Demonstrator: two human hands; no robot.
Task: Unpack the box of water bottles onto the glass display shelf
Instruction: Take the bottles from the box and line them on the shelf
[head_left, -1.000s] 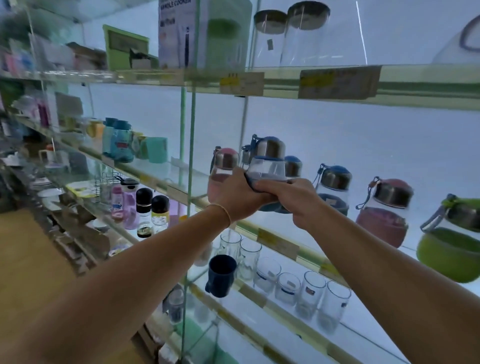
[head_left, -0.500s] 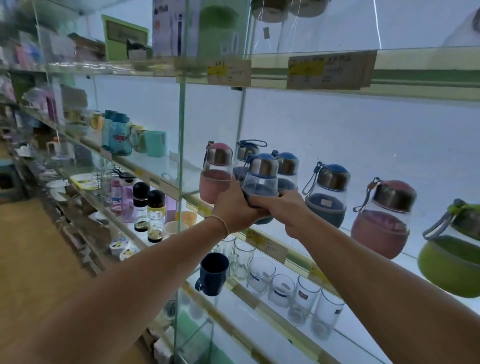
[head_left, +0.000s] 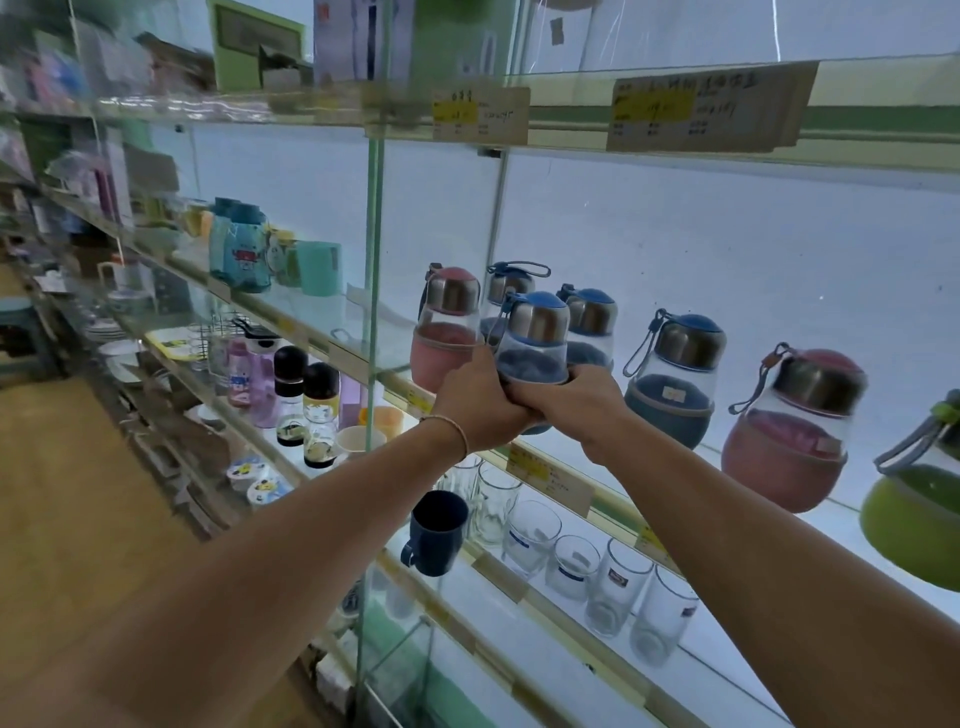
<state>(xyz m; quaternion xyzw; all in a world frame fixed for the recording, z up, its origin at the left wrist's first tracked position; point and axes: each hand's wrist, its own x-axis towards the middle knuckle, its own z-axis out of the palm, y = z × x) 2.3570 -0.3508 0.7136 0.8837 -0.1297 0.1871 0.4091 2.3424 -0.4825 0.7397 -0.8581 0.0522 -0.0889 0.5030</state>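
Observation:
A small glass water bottle with a blue cap, steel collar and dark blue sleeve is held upright at the front of the glass display shelf. My left hand grips its lower left side and my right hand wraps its base from the right, fingers overlapping. A pink-sleeved bottle stands just left of it. Two more blue-capped bottles stand behind. Further right along the shelf stand a blue bottle, a pink bottle and a green one. The box is out of view.
A vertical glass divider stands just left of the bottles. Below, a lower shelf holds drinking glasses and a dark blue mug. Price labels hang on shelf edges. Shelves to the left carry cups and small bottles.
Both hands have lowered the blue-capped bottle from above the shelf down in front of the other blue bottles, beside the pink one. The camera view has shifted slightly closer.

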